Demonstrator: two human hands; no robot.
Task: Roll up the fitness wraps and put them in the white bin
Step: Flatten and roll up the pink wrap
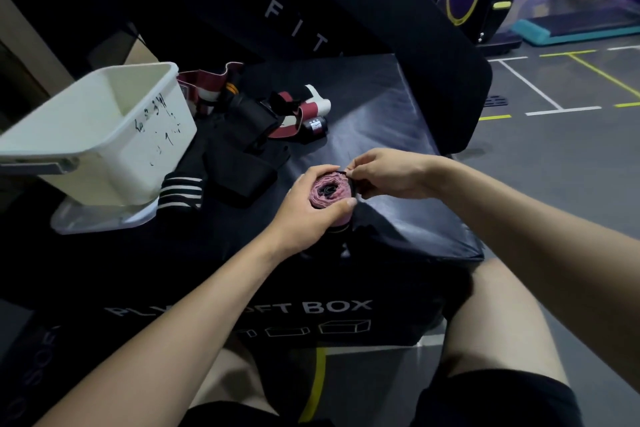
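Observation:
My left hand [313, 210] grips a rolled-up pink wrap [329, 191], its spiral end facing up at me. My right hand [384, 174] pinches the roll's black outer end at its right side. Both hands hover over the black soft box [398, 135]. The white bin [104, 128] stands at the left on the box, tilted, its inside looking bare. Beside the bin lie unrolled wraps: a maroon and white one [304, 107], a black one with white stripes [181, 189] and black ones [246, 170].
A small black roll with a label [316, 126] lies near the maroon wrap. A clear lid [104, 218] sits under the bin. A black padded panel [294, 21] rises behind the box. Grey gym floor with painted lines [554, 87] spreads to the right, with machines beyond.

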